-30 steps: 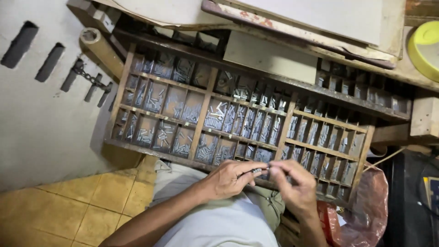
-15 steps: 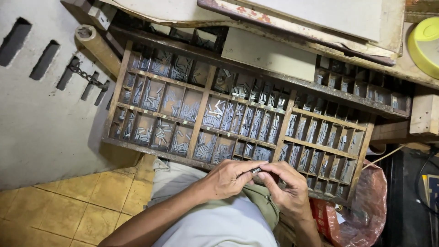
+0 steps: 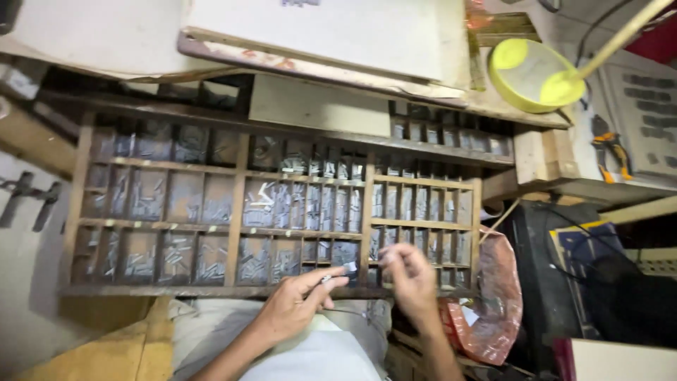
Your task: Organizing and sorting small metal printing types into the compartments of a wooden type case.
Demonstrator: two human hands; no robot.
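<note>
A wooden type case (image 3: 236, 229) with many small compartments of grey metal type pieces stands in front of me. My left hand (image 3: 293, 307) is at the case's near edge, pinching a small metal type piece (image 3: 348, 267) between thumb and forefinger. My right hand (image 3: 411, 279) is just to the right of it, fingers curled together over the lower middle compartments; whether it holds anything is unclear because of blur. The two hands are a little apart. My lap in light clothing shows below the case.
A yellow round bowl (image 3: 530, 74) with a stick in it sits at the upper right. Orange-handled pliers (image 3: 608, 147) lie on the bench to the right. A reddish plastic bag (image 3: 493, 300) hangs beside the case. Flat boards (image 3: 317, 35) lie above it.
The view has shifted right and up. My hands, touching together a moment ago, have drawn slightly apart, and the left now holds a type piece out toward the right.
</note>
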